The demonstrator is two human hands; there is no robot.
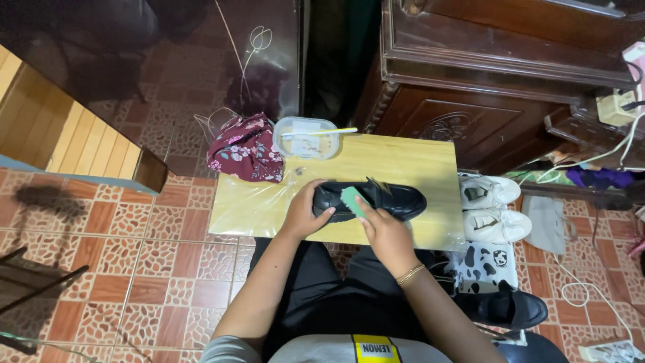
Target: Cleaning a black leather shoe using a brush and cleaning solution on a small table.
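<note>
Head view: left hand (306, 214) clamps heel end of glossy black leather shoe (369, 199) on light wooden surface (403, 165), right hand (384, 232) pinches small green sponge (351, 197) against its upper; shoe looks stiff, light, slick, best gripped at heel.

Bright, sharp overhead view; glare on plastic-covered table (416, 168); wide-angle edge bending.

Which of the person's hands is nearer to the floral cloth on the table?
Left. The left hand grips the black shoe's heel end, just below the floral cloth. The right hand holds a green sponge farther away.
</note>
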